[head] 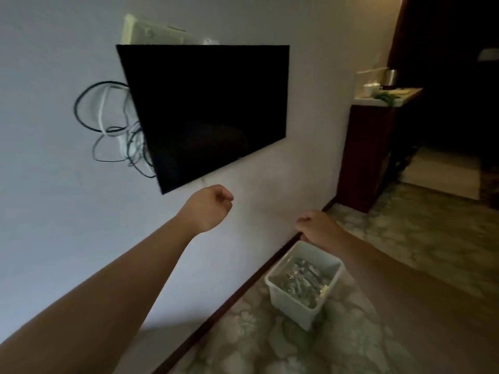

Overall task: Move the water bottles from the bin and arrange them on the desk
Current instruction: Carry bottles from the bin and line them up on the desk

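A white plastic bin (286,298) stands on the patterned carpet against the wall's dark baseboard. Inside it lie several clear water bottles (302,279) in a jumbled pile. My left hand (209,207) is stretched out in front of the wall, just under the television, its fingers curled into a loose fist with nothing in them. My right hand (316,225) hangs above the far end of the bin, also curled shut and holding nothing. Both hands are well above the bottles and apart from them.
A black television (208,112) hangs on the wall with loose cables (113,125) at its left. At the right, farther along the wall, stands a dark wooden cabinet (361,152) with a light top carrying cups (371,89) and a kettle (391,76).
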